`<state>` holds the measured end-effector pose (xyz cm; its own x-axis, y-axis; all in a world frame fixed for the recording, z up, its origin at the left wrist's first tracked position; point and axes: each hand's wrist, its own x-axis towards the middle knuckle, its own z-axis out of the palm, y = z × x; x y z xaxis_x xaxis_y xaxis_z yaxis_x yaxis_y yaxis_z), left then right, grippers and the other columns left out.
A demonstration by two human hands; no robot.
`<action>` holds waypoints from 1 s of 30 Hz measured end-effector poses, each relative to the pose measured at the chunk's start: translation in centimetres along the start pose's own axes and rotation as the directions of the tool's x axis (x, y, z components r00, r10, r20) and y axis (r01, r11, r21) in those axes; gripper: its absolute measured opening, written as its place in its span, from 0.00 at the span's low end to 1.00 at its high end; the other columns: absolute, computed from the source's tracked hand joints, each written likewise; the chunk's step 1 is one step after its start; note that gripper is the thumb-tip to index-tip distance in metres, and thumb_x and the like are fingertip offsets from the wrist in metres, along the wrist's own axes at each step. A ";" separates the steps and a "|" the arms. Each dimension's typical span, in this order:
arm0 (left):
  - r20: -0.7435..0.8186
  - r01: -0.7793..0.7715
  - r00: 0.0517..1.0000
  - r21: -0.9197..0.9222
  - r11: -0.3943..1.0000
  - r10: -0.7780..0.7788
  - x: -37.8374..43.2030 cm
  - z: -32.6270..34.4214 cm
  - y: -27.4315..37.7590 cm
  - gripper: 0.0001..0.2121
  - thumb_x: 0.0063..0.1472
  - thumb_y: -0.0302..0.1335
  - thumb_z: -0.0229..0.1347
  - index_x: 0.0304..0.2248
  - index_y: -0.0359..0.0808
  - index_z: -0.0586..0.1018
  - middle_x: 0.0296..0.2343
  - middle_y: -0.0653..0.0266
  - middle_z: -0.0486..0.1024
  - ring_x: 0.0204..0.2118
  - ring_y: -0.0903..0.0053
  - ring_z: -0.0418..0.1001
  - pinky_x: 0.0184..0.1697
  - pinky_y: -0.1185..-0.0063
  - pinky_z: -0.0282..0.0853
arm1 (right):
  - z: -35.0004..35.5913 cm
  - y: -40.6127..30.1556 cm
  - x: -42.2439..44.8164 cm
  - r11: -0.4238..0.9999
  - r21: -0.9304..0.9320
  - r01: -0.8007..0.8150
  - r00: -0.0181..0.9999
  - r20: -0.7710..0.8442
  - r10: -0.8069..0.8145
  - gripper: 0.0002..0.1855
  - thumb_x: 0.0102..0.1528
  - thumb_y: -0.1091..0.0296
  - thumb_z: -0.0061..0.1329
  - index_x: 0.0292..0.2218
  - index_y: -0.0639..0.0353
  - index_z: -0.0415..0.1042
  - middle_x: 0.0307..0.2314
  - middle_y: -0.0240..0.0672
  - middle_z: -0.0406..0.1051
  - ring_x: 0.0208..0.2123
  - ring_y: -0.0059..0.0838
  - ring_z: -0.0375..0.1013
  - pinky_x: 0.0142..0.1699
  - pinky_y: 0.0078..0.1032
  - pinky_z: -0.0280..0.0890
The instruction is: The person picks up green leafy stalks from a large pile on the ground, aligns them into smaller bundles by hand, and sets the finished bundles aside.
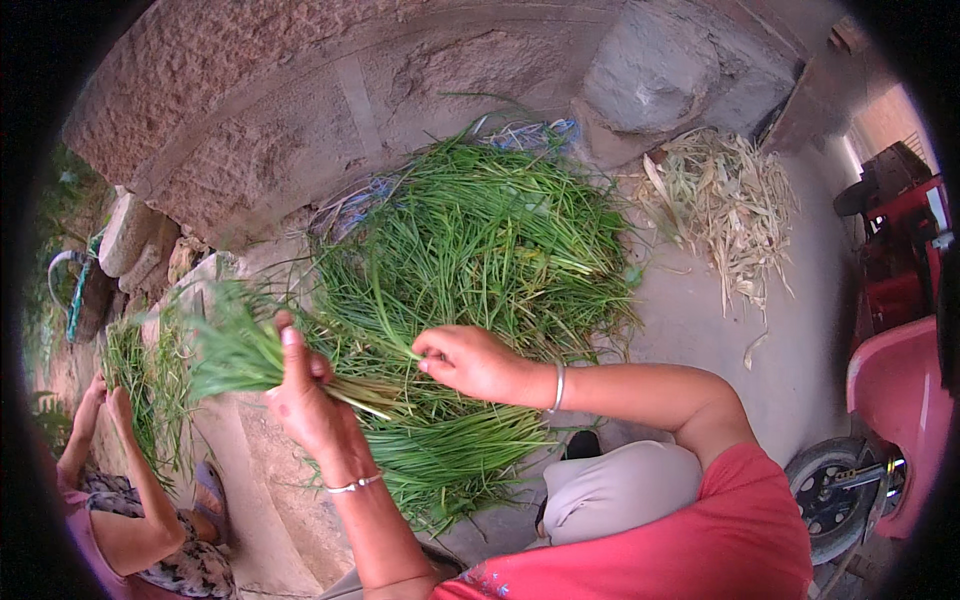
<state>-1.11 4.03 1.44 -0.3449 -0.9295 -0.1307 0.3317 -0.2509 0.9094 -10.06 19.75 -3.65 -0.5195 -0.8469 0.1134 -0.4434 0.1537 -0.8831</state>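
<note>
A bunch of long, thin-leaved greens [240, 352], which look like garlic chives, is gripped in my left hand [306, 401]. Its leaves spread to the left, blurred, and the pale stem ends stick out to the right. My right hand [480, 366] pinches a single green stalk [384, 311] between thumb and fingertips, just right of the bunch. Beneath and beyond both hands a large loose heap of the same greens [480, 232] lies on the ground. Nearer to me rests a layer of greens with stems aligned [457, 454].
Blue and white twine [529, 135] lies behind the heap, against a stone wall [300, 112]. Dry corn husks [739, 210] lie right of it, below a grey rock [652, 75]. A pinkish-red wheeled vehicle [896, 420] stands at right. At left, another person's hands [112, 397] hold greens.
</note>
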 end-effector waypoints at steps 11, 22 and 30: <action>-0.015 -0.206 0.979 -0.080 0.975 0.205 1.8 -2.3 4.4 0.17 0.58 0.22 0.50 0.46 0.27 0.68 0.43 0.60 0.70 0.18 0.94 0.52 0.19 0.92 0.50 | -1.7 5.5 -2.0 0.904 -0.418 0.091 0.994 0.096 -0.055 0.19 0.51 0.64 0.47 0.44 0.59 0.64 0.27 0.42 0.68 0.27 0.41 0.69 0.32 0.34 0.66; -0.016 -0.143 0.990 -0.075 0.987 0.142 0.4 -0.6 4.1 0.10 0.57 0.22 0.52 0.38 0.26 0.72 0.18 0.75 0.62 0.16 0.92 0.51 0.18 0.89 0.46 | 1.3 6.6 0.2 0.826 -0.552 0.118 0.939 0.333 0.088 0.23 0.52 0.62 0.45 0.49 0.58 0.62 0.49 0.43 0.58 0.45 0.38 0.63 0.48 0.34 0.61; 0.021 -0.135 0.990 -0.084 0.987 0.137 1.1 -1.5 3.2 0.06 0.56 0.22 0.54 0.32 0.29 0.71 0.17 0.72 0.62 0.15 0.91 0.53 0.17 0.89 0.46 | 1.2 3.9 -0.7 0.889 -0.347 0.299 0.936 0.288 -0.202 0.15 0.53 0.63 0.40 0.41 0.56 0.69 0.47 0.42 0.62 0.44 0.42 0.65 0.49 0.35 0.59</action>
<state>0.91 1.77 3.60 -0.3146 -0.9492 0.0037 0.4474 -0.1448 0.8825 -10.58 20.33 -7.67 -0.1866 -0.9703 0.1537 -0.8027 0.0604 -0.5933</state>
